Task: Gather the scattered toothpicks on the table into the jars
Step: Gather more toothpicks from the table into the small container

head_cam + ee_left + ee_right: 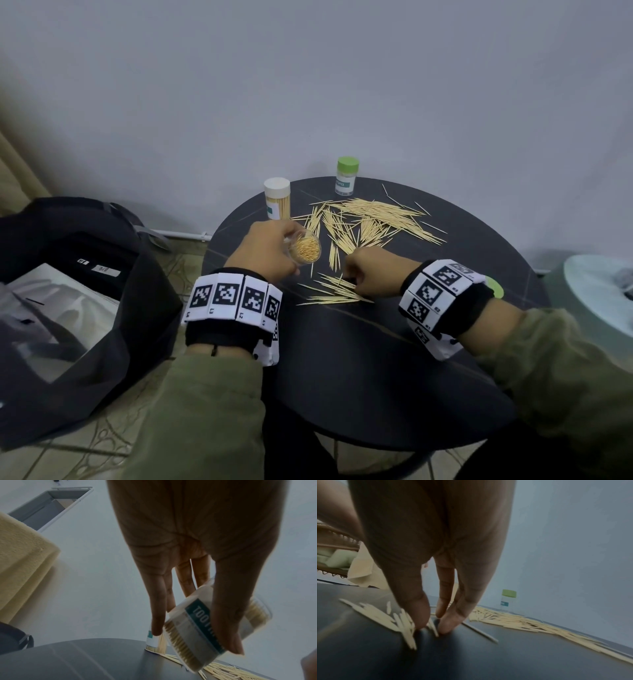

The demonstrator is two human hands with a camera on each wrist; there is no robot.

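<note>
The right hand (371, 274) presses its fingertips (421, 620) down on a small fan of pale wooden toothpicks (334, 293) at the near side of the round dark worktop (376, 359), thumb and fingers closing to pinch several. To do this well, I judge it should rake the sticks parallel first, then lift them as one bundle, points aligned. The left hand (270, 250) grips a lidless clear plastic jar (305, 251), already nearly full and tilted toward the right hand. The toothpicks are thin, light and tapered; most lie in a loose heap (370, 219) farther back.
</note>
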